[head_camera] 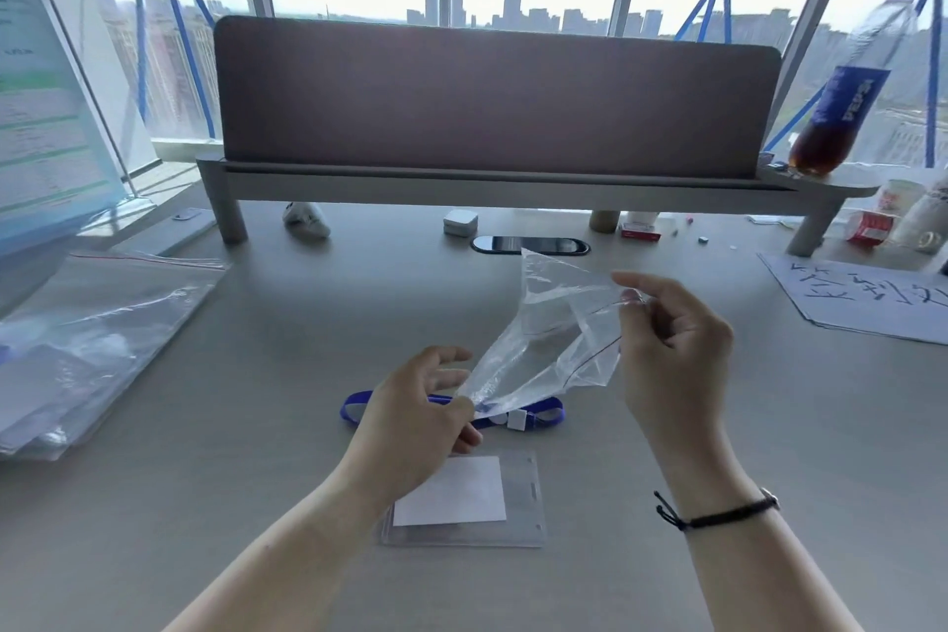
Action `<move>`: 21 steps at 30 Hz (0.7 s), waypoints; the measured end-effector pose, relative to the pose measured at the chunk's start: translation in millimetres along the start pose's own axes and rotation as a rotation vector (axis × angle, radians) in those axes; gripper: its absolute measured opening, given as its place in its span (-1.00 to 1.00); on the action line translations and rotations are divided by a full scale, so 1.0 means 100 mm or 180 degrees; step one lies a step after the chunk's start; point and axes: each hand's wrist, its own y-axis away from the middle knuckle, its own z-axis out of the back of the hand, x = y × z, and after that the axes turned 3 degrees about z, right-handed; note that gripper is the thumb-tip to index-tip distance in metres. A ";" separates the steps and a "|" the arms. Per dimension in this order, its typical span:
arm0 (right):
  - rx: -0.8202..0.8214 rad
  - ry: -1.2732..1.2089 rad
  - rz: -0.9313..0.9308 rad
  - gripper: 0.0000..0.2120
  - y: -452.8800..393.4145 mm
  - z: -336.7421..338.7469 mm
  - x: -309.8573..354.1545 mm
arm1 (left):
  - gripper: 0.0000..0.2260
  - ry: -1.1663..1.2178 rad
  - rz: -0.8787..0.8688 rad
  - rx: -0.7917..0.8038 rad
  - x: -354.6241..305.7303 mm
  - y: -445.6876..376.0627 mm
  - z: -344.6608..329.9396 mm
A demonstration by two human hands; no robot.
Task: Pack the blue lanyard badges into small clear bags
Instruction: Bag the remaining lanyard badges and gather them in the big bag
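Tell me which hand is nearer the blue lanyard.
Left. The left hand hangs right over the blue lanyard; the right hand is raised beside it.

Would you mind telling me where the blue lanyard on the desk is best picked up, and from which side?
Probably the right-hand loop end of the blue lanyard, coming from above and the right. It lies flat on the desk, and that end shows bare, while the left hand and the clear bag cover its middle and left part.

Glossy crinkled plastic bag (549,344)
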 end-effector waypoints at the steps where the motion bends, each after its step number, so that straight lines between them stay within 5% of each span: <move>1: 0.0055 -0.0049 0.0013 -0.70 0.01 -0.01 0.00 | -0.72 -0.0034 -0.0013 -0.0028 0.00 0.00 -0.01; 6: 0.0205 0.0039 0.0067 -0.74 0.03 -0.04 -0.03 | -0.88 -0.0133 -0.0164 -0.0217 0.00 -0.01 0.02; 13: -0.0056 0.0049 -0.0510 -0.77 -0.07 0.01 -0.23 | -0.77 -0.2373 -0.0972 -0.0092 0.02 -0.05 0.30; 21: -0.0212 -0.0085 -0.0545 -0.78 -0.11 0.02 -0.25 | -0.80 -0.2213 -0.0881 0.0117 0.20 -0.21 0.35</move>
